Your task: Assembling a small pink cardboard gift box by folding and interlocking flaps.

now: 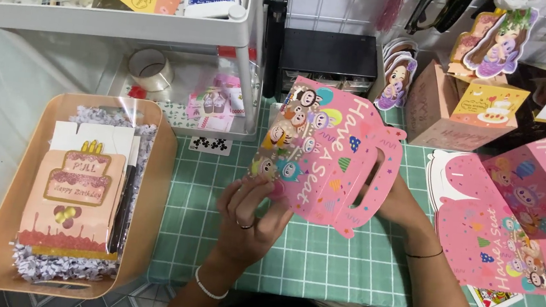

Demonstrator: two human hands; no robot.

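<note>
Both hands hold a flat pink paper gift box [326, 158] with cartoon faces, coloured dots and a cut-out handle, raised over the green checked mat [316, 258]. My left hand [246, 221], with a ring and a white bracelet, pinches the box's lower left edge. My right hand [399, 199] is mostly hidden behind the box's handle side, gripping it from the back. A thin dark band sits on the right wrist.
A tan tray [157, 182] at left holds shredded paper and a wrapped cake-shaped card [75, 201]. More pink box blanks [514, 217] lie at right. A white shelf cart [132, 26], a tape roll [150, 68] and a brown box [435, 99] stand behind.
</note>
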